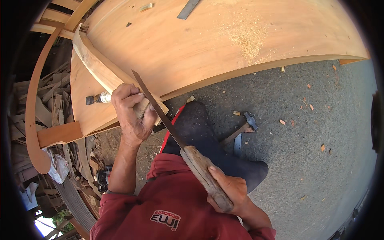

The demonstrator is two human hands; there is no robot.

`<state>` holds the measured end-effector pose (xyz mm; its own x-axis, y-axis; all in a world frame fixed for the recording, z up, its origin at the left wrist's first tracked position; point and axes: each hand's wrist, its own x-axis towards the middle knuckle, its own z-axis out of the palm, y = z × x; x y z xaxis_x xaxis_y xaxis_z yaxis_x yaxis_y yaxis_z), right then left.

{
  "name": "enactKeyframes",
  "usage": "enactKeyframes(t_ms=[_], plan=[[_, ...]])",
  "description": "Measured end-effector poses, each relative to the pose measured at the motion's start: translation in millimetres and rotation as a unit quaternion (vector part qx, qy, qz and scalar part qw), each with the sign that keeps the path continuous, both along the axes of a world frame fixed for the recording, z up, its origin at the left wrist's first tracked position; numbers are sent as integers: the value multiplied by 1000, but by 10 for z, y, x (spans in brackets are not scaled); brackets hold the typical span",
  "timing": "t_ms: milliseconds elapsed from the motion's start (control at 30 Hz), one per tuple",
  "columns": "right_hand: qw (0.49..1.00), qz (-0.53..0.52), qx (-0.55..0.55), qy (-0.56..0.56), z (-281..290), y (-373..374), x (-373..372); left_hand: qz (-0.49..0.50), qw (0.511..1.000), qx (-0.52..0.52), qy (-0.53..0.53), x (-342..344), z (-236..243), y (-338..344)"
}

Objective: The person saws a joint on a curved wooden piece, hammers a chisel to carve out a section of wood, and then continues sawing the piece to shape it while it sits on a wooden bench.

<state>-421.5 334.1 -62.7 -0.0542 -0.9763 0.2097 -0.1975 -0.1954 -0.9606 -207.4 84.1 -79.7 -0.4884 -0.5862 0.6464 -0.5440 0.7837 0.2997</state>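
In my right hand point(232, 188) is the rough wooden handle of a handsaw point(202, 172). Its thin toothed blade slants up and to the left, across the near end of a long curved wooden piece point(98, 64). My left hand point(134, 110) is closed around that piece close to the blade, with the fingers over the top and the thumb on the side toward the saw. The piece lies along the left part of a broad wooden panel point(168, 48). A white cylindrical thing with a black end point(105, 97) sticks out beside my left fingers, partly hidden.
Sawdust point(248, 38) and a flat metal strip point(188, 9) lie on the panel. A hammer point(240, 130) and a blue-grey metal strip point(238, 145) rest on the grey ground by my leg. Wood scraps point(56, 100) pile up at the left, behind a curved wooden frame part point(34, 108).
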Motion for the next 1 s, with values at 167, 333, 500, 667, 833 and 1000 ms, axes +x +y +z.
enactKeyframes(t_ms=[167,333,500,667,833,1000], plan=[[1000,-4,-9,8,8,-509,148,-2,1000,4,10,-7,-29,-37],[1000,-12,2,20,71,-149,100,-12,1000,-5,-4,-1,18,-17],[1000,-3,9,20,40,-316,135,-16,1000,-12,-6,-15,-16,-35],[1000,-11,19,22,99,-255,145,-10,1000,-4,5,-13,-14,-35],[1000,1,22,15,134,-237,82,-20,1000,-16,-6,-27,-7,-62],[999,-11,33,15,133,-453,183,-16,1000,-8,1,37,-26,-65]])
